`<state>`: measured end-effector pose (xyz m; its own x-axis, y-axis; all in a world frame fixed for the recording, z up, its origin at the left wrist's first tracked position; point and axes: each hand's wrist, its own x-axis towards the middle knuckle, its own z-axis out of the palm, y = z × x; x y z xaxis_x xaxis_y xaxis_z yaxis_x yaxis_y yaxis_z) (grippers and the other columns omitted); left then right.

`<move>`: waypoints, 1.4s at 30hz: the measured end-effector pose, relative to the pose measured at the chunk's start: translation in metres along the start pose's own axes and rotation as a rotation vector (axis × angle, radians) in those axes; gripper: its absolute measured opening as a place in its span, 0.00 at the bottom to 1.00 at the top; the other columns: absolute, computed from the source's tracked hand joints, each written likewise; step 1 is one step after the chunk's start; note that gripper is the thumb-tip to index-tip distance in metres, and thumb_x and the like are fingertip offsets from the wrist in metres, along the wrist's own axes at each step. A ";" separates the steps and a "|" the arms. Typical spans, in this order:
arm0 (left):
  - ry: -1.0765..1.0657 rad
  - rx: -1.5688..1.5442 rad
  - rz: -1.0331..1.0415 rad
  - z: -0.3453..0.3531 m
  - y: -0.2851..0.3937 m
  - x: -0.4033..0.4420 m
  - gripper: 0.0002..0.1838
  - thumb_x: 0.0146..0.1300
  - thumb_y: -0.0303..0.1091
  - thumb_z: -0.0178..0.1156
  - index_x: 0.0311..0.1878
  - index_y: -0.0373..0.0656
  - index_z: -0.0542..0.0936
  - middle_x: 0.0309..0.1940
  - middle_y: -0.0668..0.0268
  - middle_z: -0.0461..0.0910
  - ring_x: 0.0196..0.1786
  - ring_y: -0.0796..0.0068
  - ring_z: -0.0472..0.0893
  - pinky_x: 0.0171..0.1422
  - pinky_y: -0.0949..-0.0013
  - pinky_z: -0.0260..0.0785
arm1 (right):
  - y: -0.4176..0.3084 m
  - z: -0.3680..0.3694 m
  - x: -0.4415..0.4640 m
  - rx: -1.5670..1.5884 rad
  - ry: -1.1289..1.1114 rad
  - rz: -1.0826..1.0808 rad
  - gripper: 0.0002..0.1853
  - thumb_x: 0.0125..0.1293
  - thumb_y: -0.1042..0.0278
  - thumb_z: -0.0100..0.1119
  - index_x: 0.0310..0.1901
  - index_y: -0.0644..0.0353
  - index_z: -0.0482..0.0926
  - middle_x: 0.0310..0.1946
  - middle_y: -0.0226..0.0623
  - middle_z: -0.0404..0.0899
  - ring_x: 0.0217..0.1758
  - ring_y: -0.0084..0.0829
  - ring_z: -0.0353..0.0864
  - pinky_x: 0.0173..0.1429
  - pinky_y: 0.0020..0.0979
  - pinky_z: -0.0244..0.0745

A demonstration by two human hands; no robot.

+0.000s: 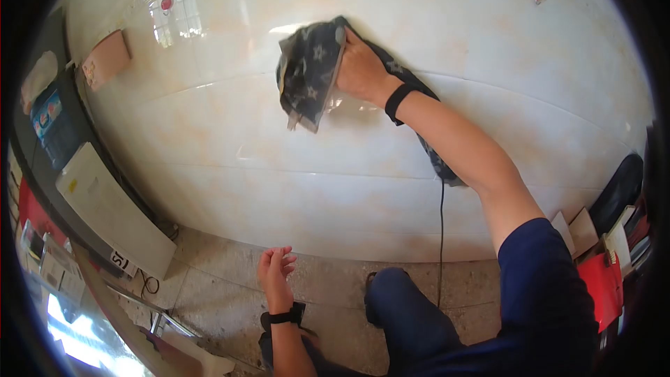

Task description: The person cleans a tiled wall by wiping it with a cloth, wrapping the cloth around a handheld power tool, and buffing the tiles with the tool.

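Note:
A dark cloth with pale stars [307, 66] is bunched up against the tiled wall [300, 202]. My right hand [365, 70] is closed on this cloth near its upper edge, with the arm stretched out to the wall. Part of the cloth trails down to the right behind my wrist and forearm. Below its lower end hangs a thin black cord [441, 237]. My left hand [276, 272] is low, above the floor, with its fingers curled loosely and apart, holding nothing. Black bands are around both wrists.
A white box-like unit [115, 209] and a dark cabinet stand at the left. A pink holder [106, 60] is on the wall at the upper left. At the lower left are a metal frame and glossy items. A red object [600, 286] and boards lie at the right.

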<state>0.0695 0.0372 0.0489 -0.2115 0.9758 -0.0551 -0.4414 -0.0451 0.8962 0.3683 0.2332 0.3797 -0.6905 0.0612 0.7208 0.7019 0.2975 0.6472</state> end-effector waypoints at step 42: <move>0.049 -0.007 0.018 -0.028 0.010 -0.007 0.09 0.74 0.39 0.61 0.50 0.48 0.78 0.48 0.64 0.88 0.40 0.73 0.85 0.40 0.74 0.73 | 0.158 -0.218 -0.133 -0.309 0.043 0.408 0.21 0.69 0.71 0.62 0.64 0.60 0.80 0.65 0.46 0.80 0.66 0.50 0.78 0.74 0.43 0.71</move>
<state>0.0420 0.0235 0.0462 -0.2621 0.9631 -0.0610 -0.4428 -0.0639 0.8943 0.6094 0.0646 0.4403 -0.3467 0.0721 0.9352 0.9360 -0.0387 0.3499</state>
